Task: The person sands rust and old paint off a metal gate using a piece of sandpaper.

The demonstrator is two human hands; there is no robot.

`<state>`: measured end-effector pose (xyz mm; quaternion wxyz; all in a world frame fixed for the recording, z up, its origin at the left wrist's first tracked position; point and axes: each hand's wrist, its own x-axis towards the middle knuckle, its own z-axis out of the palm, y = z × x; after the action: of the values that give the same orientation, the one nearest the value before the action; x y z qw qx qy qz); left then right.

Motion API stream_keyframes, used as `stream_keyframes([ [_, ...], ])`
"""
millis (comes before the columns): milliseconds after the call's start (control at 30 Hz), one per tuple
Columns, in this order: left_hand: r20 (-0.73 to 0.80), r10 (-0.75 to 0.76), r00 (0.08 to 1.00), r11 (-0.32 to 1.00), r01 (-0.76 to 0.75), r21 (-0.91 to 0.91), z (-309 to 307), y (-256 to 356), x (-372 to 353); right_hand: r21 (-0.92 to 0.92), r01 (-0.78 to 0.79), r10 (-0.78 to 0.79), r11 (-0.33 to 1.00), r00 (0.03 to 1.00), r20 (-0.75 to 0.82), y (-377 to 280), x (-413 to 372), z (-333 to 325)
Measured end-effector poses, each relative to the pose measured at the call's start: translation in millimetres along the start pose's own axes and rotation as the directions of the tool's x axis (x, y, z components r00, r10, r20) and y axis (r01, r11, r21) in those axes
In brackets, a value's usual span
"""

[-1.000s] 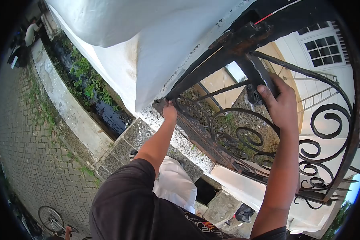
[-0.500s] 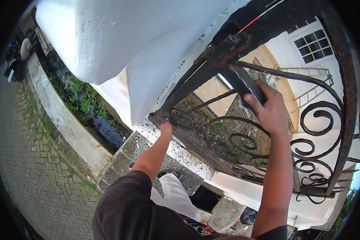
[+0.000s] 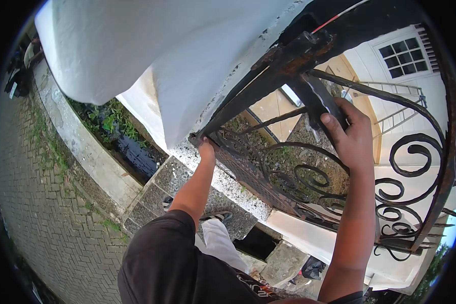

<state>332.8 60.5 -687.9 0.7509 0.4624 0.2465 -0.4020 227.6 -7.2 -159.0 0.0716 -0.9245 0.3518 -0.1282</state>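
Observation:
A black wrought-iron gate [image 3: 424, 104] with scrollwork and rusty patches fills the right side of the view. My right hand [image 3: 353, 134] is closed round a thick flat black bar [image 3: 316, 99] of it, thumb on the near face; some fingers are hidden behind the bar. Lower down and to the left, my left hand [image 3: 206, 149] grips the gate's frame at its corner beside the white pillar [image 3: 152, 55]. Most of that hand's fingers are hidden. A thin red-and-white rod or line [image 3: 329, 23] runs along the dark beam near the top.
Below me are a pebbled step [image 3: 180, 177] and a dark square hole [image 3: 258, 242]. A ditch [image 3: 134, 157] with plants and water runs along the left, beside a concrete kerb [image 3: 78, 137] and brick paving [image 3: 40, 202]. Beyond the gate stands a ladder [image 3: 403, 104]. Another person [image 3: 33, 53] is far left.
My view has shifted slightly, so the gate and right hand appear a little further right and lower. Both hands keep their places on the gate.

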Motion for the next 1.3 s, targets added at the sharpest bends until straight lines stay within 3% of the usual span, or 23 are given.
stream_keyframes([
  [67,-0.063,0.026,0.998,0.999,-0.028,-0.024,12.8,29.0,-9.8,0.022,-0.019,0.02,1.0,1.0,-0.019,-3.7,0.3,0.2],
  [100,-0.044,-0.009,0.999,1.0,0.008,-0.008,14.5,30.6,-11.9,-0.033,0.046,-0.048,0.998,0.997,-0.057,2.1,0.6,1.5],
  [133,-0.077,0.092,0.993,0.985,-0.08,0.151,14.3,20.0,-7.8,0.013,0.052,-0.051,0.999,0.998,-0.048,5.2,1.2,2.2],
  [200,-0.151,0.121,0.981,0.903,-0.046,0.427,17.6,20.0,-35.7,0.052,0.02,-0.019,0.998,1.0,-0.022,2.5,0.5,3.7],
  [267,-0.061,-0.025,0.998,0.908,0.048,0.417,13.5,16.7,-41.7,0.043,-0.003,0.004,0.999,0.999,-0.043,3.2,0.0,3.4],
  [300,-0.058,-0.028,0.998,0.902,0.05,0.428,10.8,9.4,-22.2,0.039,0.004,-0.003,0.999,1.0,-0.031,7.2,1.0,2.1],
  [367,-0.072,-0.031,0.997,0.958,0.05,0.281,-0.2,-15.8,17.7,-0.005,0.004,-0.004,1.0,0.999,-0.038,11.1,2.0,1.8],
  [433,-0.092,-0.047,0.995,0.966,0.068,0.247,3.0,14.0,4.9,-0.042,-0.043,0.04,0.998,0.998,-0.051,11.3,1.4,3.0],
  [500,0.003,-0.033,0.999,0.991,0.032,0.133,-0.5,21.3,17.5,-0.055,-0.048,0.044,0.997,0.997,-0.06,22.3,2.2,7.2],
  [700,-0.014,-0.038,0.999,0.977,0.04,0.21,6.7,27.7,4.3,-0.044,-0.042,0.04,0.998,0.997,-0.06,18.9,4.4,4.3],
  [800,-0.07,0.019,0.997,0.991,-0.01,0.134,19.4,53.4,-12.2,-0.037,-0.036,0.033,0.999,0.996,-0.082,15.1,2.7,5.9],
  [900,-0.031,0.079,0.996,0.983,-0.072,0.171,25.3,75.8,-39.2,0.018,-0.05,0.05,0.999,0.998,-0.026,8.0,3.1,4.3],
  [967,-0.052,0.171,0.984,0.968,-0.158,0.197,25.7,59.5,-39.6,0.037,-0.029,0.03,0.999,0.999,-0.03,8.8,3.0,4.1],
  [1033,-0.032,0.217,0.976,0.87,-0.179,0.459,21.9,53.5,-42.1,0.056,-0.007,0.009,0.998,1.0,-0.025,7.9,3.5,3.9],
  [1067,-0.07,0.188,0.98,0.944,-0.161,0.288,23.4,52.8,-38.9,0.075,-0.007,0.009,0.997,1.0,-0.018,6.2,3.4,4.2],
  [1167,-0.069,0.252,0.965,0.946,-0.231,0.228,28.3,54.7,-33.5,0.075,-0.014,0.016,0.997,0.999,-0.034,10.1,3.1,4.7],
  [1200,-0.155,0.444,0.883,0.838,-0.347,0.421,24.2,16.8,7.2,0.074,-0.019,0.021,0.997,0.999,-0.03,10.2,3.1,4.6],
  [1233,-0.154,0.445,0.882,0.838,-0.35,0.419,24.1,23.6,1.5,0.076,-0.02,0.022,0.997,0.999,-0.028,9.7,3.4,4.6],
  [1300,-0.075,0.284,0.956,0.917,-0.248,0.311,21.5,46.3,-12.6,0.056,-0.011,0.013,0.998,0.999,-0.038,8.1,4.0,4.2],
])
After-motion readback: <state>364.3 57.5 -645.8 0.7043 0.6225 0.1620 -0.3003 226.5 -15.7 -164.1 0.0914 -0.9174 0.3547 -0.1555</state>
